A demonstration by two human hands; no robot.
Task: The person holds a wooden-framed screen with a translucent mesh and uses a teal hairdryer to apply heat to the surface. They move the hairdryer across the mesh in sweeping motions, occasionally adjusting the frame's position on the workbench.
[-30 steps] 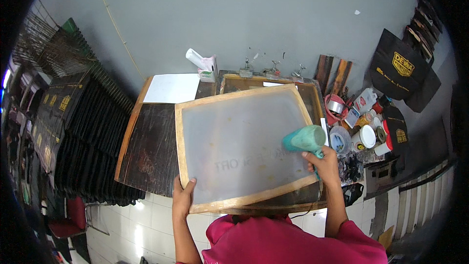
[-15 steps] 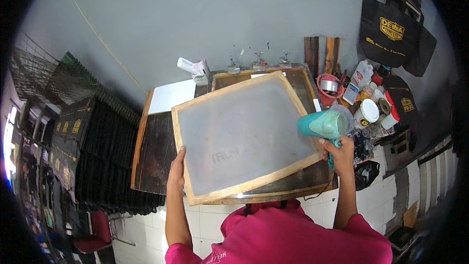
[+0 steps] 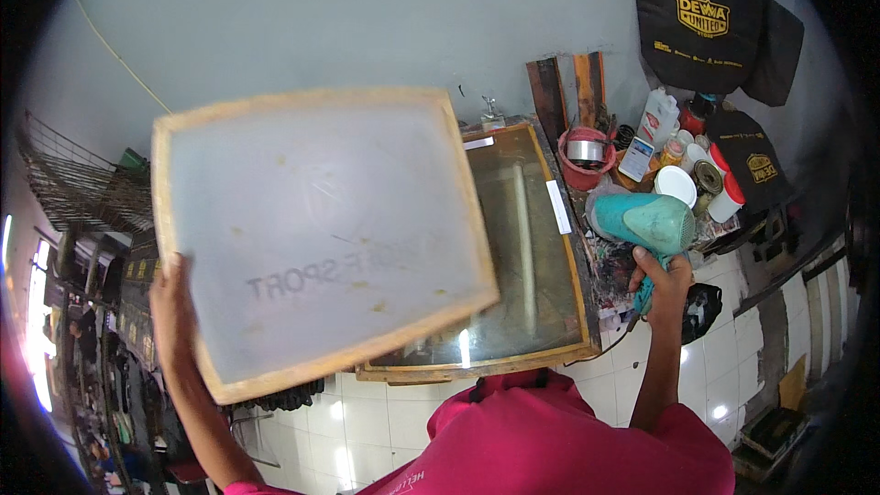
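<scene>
My left hand (image 3: pixel 170 298) grips the left edge of a wooden-framed printing screen (image 3: pixel 316 220) with pale mesh and faint mirrored lettering. The screen is lifted and tilted toward me, off the table. My right hand (image 3: pixel 662 277) holds a teal hair dryer (image 3: pixel 642 220) by its handle, to the right of the screen, nozzle pointing left. Under the screen lies a glass-topped wooden table (image 3: pixel 522 220) with a light tube inside.
Bottles, jars and a red tub (image 3: pixel 587 158) crowd the bench at the right. Black tote bags (image 3: pixel 701 18) hang on the grey wall. Two wooden slats (image 3: pixel 568 92) lean behind the table. Dark stacked items and a wire rack (image 3: pixel 82 192) stand at the left. White tiled floor lies below.
The screen has been raised off the glass table and swung up to the left, closer to my head. The dryer has drawn away to the right.
</scene>
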